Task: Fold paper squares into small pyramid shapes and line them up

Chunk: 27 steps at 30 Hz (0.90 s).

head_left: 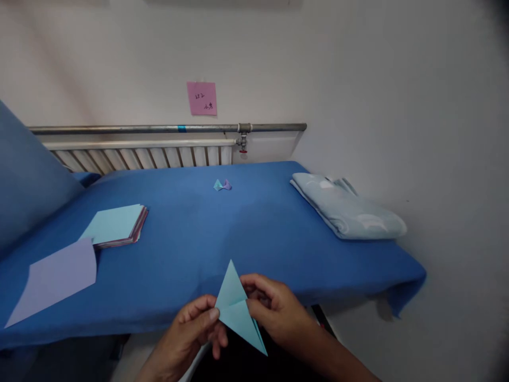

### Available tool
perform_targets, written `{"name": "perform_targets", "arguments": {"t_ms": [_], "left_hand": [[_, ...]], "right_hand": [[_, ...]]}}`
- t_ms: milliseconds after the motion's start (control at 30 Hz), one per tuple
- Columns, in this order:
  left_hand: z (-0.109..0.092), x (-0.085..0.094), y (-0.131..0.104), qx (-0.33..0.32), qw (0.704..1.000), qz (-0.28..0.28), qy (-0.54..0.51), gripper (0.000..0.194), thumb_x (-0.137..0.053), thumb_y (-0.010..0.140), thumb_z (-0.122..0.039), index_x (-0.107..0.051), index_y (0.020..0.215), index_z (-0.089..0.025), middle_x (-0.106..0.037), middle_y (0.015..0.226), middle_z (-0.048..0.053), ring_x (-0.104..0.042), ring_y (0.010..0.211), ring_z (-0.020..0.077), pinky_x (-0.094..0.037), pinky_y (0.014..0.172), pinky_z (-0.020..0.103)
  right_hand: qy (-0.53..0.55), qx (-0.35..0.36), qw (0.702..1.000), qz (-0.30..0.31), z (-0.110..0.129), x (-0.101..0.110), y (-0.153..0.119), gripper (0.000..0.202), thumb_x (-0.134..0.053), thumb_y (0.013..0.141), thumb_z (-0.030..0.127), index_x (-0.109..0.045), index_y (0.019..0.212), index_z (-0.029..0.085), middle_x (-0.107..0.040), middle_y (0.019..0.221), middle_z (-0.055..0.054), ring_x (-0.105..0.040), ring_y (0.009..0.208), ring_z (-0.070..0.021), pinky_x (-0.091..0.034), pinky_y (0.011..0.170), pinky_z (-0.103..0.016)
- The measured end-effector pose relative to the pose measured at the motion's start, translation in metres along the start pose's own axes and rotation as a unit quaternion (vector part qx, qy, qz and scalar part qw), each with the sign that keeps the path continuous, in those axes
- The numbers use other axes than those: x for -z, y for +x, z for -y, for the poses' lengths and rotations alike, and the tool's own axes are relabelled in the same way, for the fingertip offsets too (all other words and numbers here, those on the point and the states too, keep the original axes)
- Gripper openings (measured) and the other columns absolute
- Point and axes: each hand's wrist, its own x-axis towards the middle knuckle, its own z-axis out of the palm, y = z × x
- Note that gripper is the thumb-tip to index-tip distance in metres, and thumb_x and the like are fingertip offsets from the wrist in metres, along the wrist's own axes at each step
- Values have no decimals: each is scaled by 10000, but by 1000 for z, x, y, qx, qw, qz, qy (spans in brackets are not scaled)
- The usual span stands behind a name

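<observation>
A light-blue folded paper (237, 313) is held up between my two hands, in front of the bed's near edge. Its shape is a pointed, kite-like form with a crease across the middle and layered edges at the lower right. My left hand (199, 326) pinches its left corner between thumb and fingers. On the other side, my right hand (274, 307) grips the right edge, thumb in front and fingers partly hidden behind the sheet. Farther back on the blue cloth lies a small folded paper piece (222, 185), teal on one side and purple on the other.
A stack of coloured paper (115, 223) sits at the left, with a loose lavender sheet (59, 278) beside it. At the right is a folded pale blanket (345, 207). Behind the blue-covered bed (178, 233) run a radiator (159, 156) and a metal pipe (139, 129).
</observation>
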Motion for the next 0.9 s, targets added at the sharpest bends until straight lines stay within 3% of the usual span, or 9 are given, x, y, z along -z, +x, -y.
{"name": "perform_targets", "arguments": {"t_ms": [133, 333, 667, 900], "left_hand": [[2, 2, -1, 2, 1000, -1, -5, 226, -694, 778, -351, -634, 816, -136, -657, 589, 29, -592, 537, 107, -466, 483, 185], [9, 2, 0, 5, 1000, -2, -30, 224, -696, 778, -340, -650, 826, -127, -617, 562, 10, -570, 499, 92, -446, 440, 162], [22, 6, 4, 0, 998, 15, -64, 215, -688, 787, -327, -667, 847, -122, -567, 537, -14, -545, 440, 66, -418, 392, 129], [22, 5, 5, 3, 996, 27, -84, 201, -692, 783, -315, -677, 849, -127, -574, 544, -15, -531, 413, 55, -430, 386, 128]], "right_hand": [[39, -12, 999, 18, 3, -1, -1, 206, -563, 784, 197, -657, 968, 184, -665, 793, -3, -608, 741, -129, -466, 664, -239], [70, -52, 995, 38, 3, 2, -4, 243, -561, 820, 334, -626, 981, 163, -555, 637, 43, -457, 478, -60, -368, 466, -187], [50, -6, 999, 20, 8, -7, 4, 224, -586, 790, 336, -623, 912, 152, -536, 648, 32, -449, 548, -78, -361, 513, -207], [55, -15, 998, 31, 4, -10, 5, 260, -608, 775, 360, -625, 924, 149, -526, 653, 26, -458, 573, -92, -358, 519, -216]]}}
